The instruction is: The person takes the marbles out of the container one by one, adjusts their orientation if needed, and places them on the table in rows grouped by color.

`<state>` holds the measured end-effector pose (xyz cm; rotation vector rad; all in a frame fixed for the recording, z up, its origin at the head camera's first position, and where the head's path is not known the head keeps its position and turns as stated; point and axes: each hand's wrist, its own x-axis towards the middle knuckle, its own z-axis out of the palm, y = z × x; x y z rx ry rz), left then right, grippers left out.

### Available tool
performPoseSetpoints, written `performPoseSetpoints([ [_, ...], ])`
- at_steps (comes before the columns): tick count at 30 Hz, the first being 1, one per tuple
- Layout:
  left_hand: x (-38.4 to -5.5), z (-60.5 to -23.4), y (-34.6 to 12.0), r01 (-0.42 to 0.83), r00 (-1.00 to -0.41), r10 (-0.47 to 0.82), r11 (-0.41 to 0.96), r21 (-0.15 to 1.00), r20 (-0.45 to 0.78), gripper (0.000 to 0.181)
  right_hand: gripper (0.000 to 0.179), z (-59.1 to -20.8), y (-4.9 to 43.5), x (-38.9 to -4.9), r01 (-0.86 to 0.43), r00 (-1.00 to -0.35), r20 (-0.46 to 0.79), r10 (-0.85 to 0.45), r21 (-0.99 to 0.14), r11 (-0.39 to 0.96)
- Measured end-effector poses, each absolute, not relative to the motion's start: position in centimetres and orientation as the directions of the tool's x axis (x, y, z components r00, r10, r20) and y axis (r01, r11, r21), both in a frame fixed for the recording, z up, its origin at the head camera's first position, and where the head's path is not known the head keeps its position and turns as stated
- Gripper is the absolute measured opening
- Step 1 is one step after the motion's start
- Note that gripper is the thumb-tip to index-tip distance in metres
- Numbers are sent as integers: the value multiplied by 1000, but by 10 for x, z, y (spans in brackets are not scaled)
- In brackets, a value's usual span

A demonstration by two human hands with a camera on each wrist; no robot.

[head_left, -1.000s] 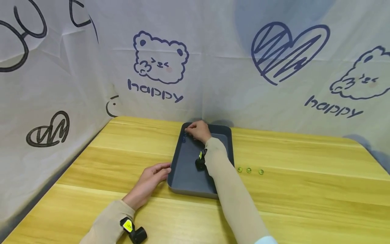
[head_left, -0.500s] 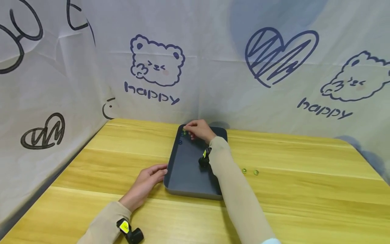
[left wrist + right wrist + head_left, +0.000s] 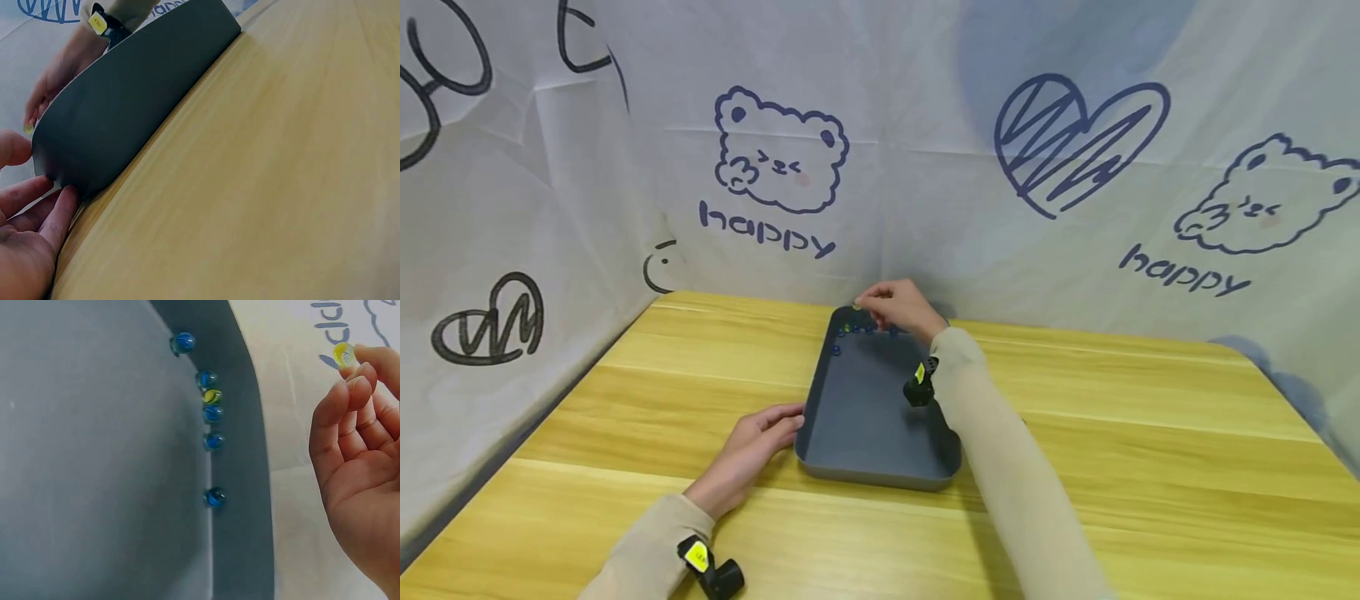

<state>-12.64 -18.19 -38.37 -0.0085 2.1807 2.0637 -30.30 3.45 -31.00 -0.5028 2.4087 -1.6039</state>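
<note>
A dark grey rectangular tray (image 3: 872, 417) lies on the wooden table. My right hand (image 3: 901, 307) is above its far left corner. Its thumb and fingertips pinch a yellow marble (image 3: 343, 355), clearly seen in the right wrist view. Several blue marbles (image 3: 214, 497) and one yellow marble (image 3: 212, 396) lie along the foot of the tray's wall. My left hand (image 3: 748, 450) rests beside the tray's left side. In the left wrist view its fairly straight fingers (image 3: 59, 219) touch the tray's outer wall.
A white cloth (image 3: 925, 208) with drawn bears and hearts hangs behind the table (image 3: 1150, 433), and another stretch runs along its left side. The right forearm's sleeve (image 3: 1022, 475) crosses over the tray's right rim.
My right hand has lifted and shifted slightly right with the yellow marble. Blue marbles now show spread along the far wall. The yellow marbles right of the tray have dropped from sight near the sleeve.
</note>
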Motion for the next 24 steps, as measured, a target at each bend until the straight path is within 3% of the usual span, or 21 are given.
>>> performPoseSetpoints([
  [13,-126,-386,-181,-121,-986,105,67,990,-127,44,22,-301,66,-291,-158,-915,74,-397,-970,183],
  [24,-127,-384,-182,-105,-987,118,68,992,-112,45,17,-275,122,-277,-169,-922,143,-360,-985,43],
])
